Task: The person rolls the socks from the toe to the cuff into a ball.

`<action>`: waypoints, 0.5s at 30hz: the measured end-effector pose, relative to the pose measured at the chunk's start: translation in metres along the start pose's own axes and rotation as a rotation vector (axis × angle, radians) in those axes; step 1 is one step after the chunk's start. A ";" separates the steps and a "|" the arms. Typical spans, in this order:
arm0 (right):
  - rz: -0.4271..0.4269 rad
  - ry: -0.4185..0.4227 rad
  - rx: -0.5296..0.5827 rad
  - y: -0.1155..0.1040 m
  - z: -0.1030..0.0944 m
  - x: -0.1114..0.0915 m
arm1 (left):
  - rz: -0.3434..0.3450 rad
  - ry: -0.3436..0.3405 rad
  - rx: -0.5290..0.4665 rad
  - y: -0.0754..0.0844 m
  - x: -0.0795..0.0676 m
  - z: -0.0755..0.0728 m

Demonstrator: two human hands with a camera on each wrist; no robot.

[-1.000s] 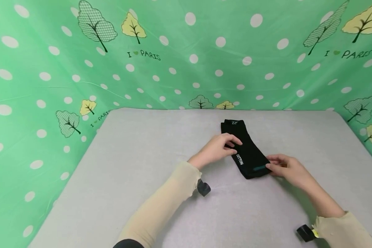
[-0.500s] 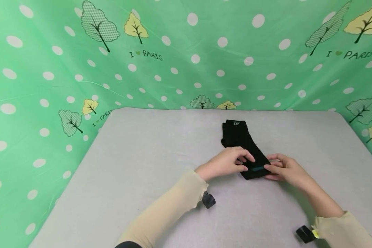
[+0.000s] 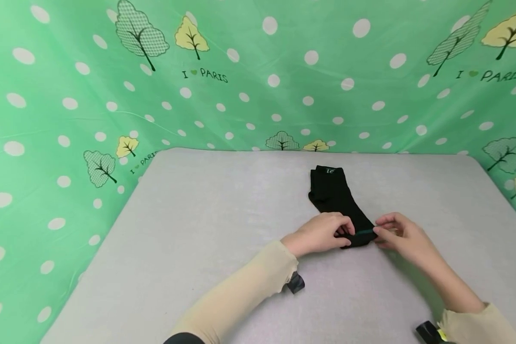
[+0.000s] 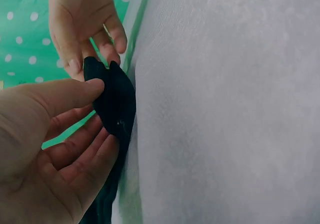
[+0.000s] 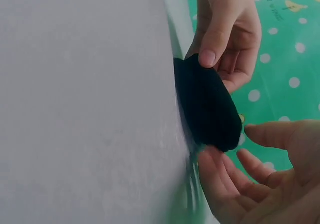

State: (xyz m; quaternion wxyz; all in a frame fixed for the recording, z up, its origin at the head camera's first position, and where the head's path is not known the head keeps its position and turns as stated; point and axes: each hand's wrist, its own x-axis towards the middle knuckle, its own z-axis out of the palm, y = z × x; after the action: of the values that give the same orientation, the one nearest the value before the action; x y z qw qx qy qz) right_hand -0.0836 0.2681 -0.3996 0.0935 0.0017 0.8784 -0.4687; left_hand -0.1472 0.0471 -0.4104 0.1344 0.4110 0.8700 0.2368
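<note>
A black sock (image 3: 335,193) lies lengthwise on the grey table (image 3: 206,215), cuff at the far end. My left hand (image 3: 346,234) pinches the sock's near end, thumb on top and fingers curled beneath. My right hand (image 3: 376,232) holds the same end from the right at its fingertips. In the left wrist view the left hand (image 4: 102,116) grips the sock (image 4: 120,103), whose end is raised off the cloth. In the right wrist view the right hand (image 5: 227,144) cups the tip of the sock (image 5: 205,98), fingers under it.
A green polka-dot cloth with trees (image 3: 258,76) hangs behind and around the table. Black wrist-camera mounts (image 3: 295,284) show under both sleeves. The table's edges run along the left and far sides.
My left hand slid down the sock from its middle to the near end and now pinches it, covering the white lettering. The right hand stayed at the sock's tip.
</note>
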 end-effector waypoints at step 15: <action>-0.415 0.087 -0.553 0.004 0.009 -0.010 | -0.109 0.052 -0.052 -0.002 0.003 0.002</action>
State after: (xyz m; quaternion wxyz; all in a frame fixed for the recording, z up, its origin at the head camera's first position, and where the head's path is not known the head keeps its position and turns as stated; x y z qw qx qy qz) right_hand -0.0717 0.2635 -0.4059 -0.0442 -0.1824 0.9569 -0.2216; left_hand -0.1500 0.0492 -0.4131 0.1351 0.3532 0.8879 0.2621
